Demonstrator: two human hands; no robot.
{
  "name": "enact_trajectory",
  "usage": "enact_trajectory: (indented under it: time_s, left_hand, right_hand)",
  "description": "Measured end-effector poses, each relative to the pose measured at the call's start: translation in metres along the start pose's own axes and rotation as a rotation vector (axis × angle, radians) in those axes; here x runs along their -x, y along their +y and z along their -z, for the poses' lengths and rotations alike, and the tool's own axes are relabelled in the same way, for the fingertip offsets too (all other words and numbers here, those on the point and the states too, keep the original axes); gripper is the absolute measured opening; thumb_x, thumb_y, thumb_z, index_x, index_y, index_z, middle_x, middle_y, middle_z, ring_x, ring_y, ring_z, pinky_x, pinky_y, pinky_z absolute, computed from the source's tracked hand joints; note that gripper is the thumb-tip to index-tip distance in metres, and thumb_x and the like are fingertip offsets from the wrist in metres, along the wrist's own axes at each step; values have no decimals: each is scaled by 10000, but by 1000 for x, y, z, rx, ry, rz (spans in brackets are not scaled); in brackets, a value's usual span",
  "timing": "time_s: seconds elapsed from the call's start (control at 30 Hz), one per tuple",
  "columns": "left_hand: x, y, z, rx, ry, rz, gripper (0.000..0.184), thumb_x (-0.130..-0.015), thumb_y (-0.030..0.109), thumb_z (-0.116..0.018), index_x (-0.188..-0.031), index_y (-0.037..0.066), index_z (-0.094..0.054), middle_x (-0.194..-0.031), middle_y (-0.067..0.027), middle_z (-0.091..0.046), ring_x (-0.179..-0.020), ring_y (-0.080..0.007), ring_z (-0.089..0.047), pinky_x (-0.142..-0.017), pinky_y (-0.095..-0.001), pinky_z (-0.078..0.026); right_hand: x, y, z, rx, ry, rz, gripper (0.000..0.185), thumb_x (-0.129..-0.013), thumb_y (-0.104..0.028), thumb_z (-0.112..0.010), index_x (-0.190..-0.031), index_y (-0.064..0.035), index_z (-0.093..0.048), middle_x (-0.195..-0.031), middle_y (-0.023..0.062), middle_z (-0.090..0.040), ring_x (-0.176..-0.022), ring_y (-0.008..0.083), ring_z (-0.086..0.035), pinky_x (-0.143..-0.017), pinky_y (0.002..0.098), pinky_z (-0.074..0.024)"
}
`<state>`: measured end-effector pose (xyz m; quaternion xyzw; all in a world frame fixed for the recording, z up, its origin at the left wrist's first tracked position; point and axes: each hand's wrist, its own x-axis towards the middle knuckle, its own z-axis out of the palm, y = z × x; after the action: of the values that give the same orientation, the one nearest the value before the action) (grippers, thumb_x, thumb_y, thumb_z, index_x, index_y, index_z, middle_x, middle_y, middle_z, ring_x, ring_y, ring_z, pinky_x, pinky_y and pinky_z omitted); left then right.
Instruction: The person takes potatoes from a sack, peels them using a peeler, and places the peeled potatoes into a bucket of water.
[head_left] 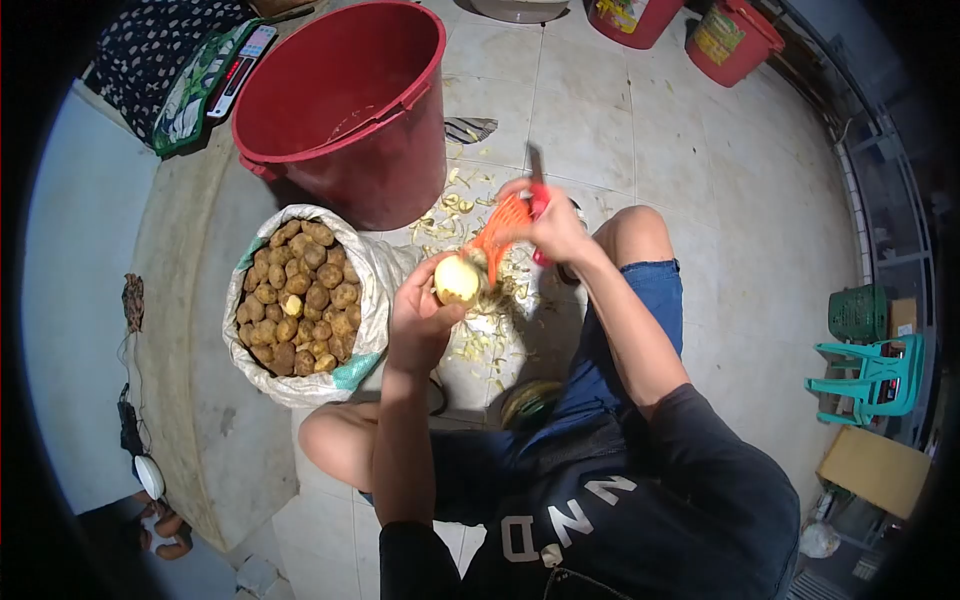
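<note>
My left hand is closed around a potato, mostly pale and peeled with some brown skin left at its lower edge. My right hand, slightly blurred, grips an orange peeler whose head meets the potato's right side. A knife with a red handle is also held in that hand, its dark blade pointing away from me. Left of my hands, an open white sack is full of unpeeled potatoes. Peelings lie scattered on the floor beneath my hands.
A large red tub stands beyond the sack. Smaller red buckets are at the far right. A digital scale sits on the raised ledge at left. Turquoise plastic stools stand along the right side.
</note>
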<state>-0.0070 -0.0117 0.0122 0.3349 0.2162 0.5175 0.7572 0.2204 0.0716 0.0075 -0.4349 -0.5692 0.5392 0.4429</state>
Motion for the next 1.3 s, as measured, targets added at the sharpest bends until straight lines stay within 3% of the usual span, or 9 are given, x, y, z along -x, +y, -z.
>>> enact_trajectory:
  time_s: [0.37, 0.5, 0.63, 0.77, 0.83, 0.9, 1.07, 1.23, 1.3]
  left_hand:
    - [-1, 9, -2, 27, 96, 43, 625, -751, 6, -701, -1293, -71, -399, -1172, -121, -554, -1099, -200, -561, -990, -331, -443]
    - [0, 1, -8, 34, 119, -5, 636, -741, 8, -709, -1290, -68, -395, -1162, -118, -560, -1088, -197, -569, -994, -329, -442]
    - [1, 9, -8, 242, 76, 57, 631, -748, 3, -697, -1295, -70, -390, -1160, -124, -565, -1087, -206, -574, -1001, -335, -439]
    - [3, 0, -2, 53, 89, 30, 628, -770, 9, -684, -1310, -78, -376, -1190, -156, -551, -1128, -235, -557, -1014, -360, -433]
    - [1, 3, -1, 86, 93, 43, 625, -777, 12, -682, -1313, -80, -373, -1205, -168, -545, -1147, -242, -546, -1027, -368, -423]
    - [1, 2, -2, 203, 49, 1, 639, -782, 42, -702, -1315, -80, -372, -1235, -178, -531, -1171, -245, -527, -1059, -376, -388]
    - [3, 0, -2, 70, 123, -3, 781, -755, 189, -783, -1327, -108, -344, -1256, -180, -512, -1205, -271, -505, -1104, -404, -342]
    - [-1, -6, -6, -5, 165, -54, 735, -802, 221, -745, -1332, -103, -352, -1263, -189, -508, -1207, -280, -501, -1104, -395, -342]
    - [2, 3, -8, -56, 152, -45, 709, -829, 205, -707, -1348, -107, -338, -1277, -197, -502, -1216, -294, -498, -1111, -408, -335]
  right_hand:
    - [6, -21, 0, -113, 88, -122, 437, -661, -63, -877, -1000, -25, -604, -831, -6, -621, -755, 78, -581, -700, 246, -485]
    - [6, -13, -3, 95, -90, 54, 435, -672, -62, -871, -1000, -28, -587, -831, 18, -639, -757, 92, -614, -697, 243, -507]
    - [7, -22, -1, -146, 33, -123, 464, -659, -85, -885, -1019, -23, -599, -834, 0, -639, -784, 76, -588, -716, 251, -483]
    - [3, -8, 1, 65, -78, 110, 483, -662, -94, -885, -1038, -49, -585, -835, 9, -661, -711, 60, -586, -614, 218, -465]
    - [-2, -13, 5, -146, 72, -135, 476, -652, -96, -888, -1029, -45, -602, -869, -5, -643, -796, 62, -578, -691, 235, -468]
    - [7, -19, -6, -91, 12, 116, 476, -652, -54, -877, -1031, -40, -590, -847, -1, -646, -761, 71, -587, -669, 231, -476]
    - [-6, 10, 12, -118, 122, -82, 498, -627, -49, -890, -1030, -32, -597, -848, -25, -619, -822, 68, -580, -737, 244, -476]
    - [10, -17, -6, -49, -40, 97, 425, -697, -22, -845, -1025, -26, -575, -827, 12, -649, -724, 69, -596, -635, 227, -480]
    - [-9, 7, 11, 66, 183, 51, 425, -710, -31, -839, -1041, -26, -572, -805, 6, -650, -682, 60, -581, -604, 212, -467]
